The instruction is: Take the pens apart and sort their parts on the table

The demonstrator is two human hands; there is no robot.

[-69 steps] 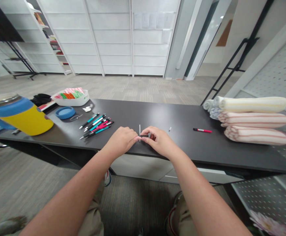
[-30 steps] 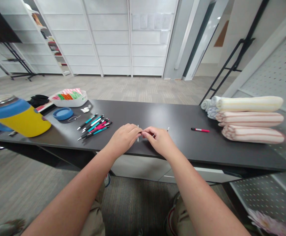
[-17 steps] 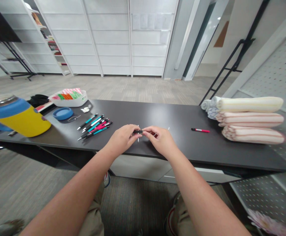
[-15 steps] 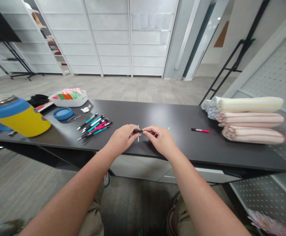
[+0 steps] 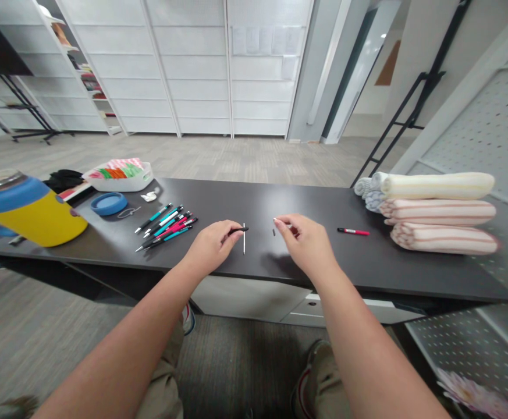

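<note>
My left hand (image 5: pixel 213 244) pinches a black pen barrel (image 5: pixel 238 230) between thumb and fingers, its end pointing right. Just past those fingertips, a thin white pen refill (image 5: pixel 244 244) lies lengthwise on the dark desk, partly behind the barrel. Over the desk to the right, my right hand (image 5: pixel 306 238) has thumb and index finger pinched together, with a tiny pale bit at the tips too small to name. Close to its thumb is a small dark piece (image 5: pixel 274 232). A red and black pen (image 5: pixel 353 231) rests farther right.
Several pens (image 5: pixel 166 227) lie piled on the left. Beyond them are a blue lid (image 5: pixel 109 203), a white basket (image 5: pixel 120 184) of colourful packets and a large yellow and blue mug (image 5: pixel 39 215). Rolled towels (image 5: pixel 441 212) are stacked on the right. The desk's front edge (image 5: pixel 262 276) runs below my hands.
My right hand has moved away to the right from the black barrel, which stays in my left hand. The white refill and the small dark piece are now more exposed.
</note>
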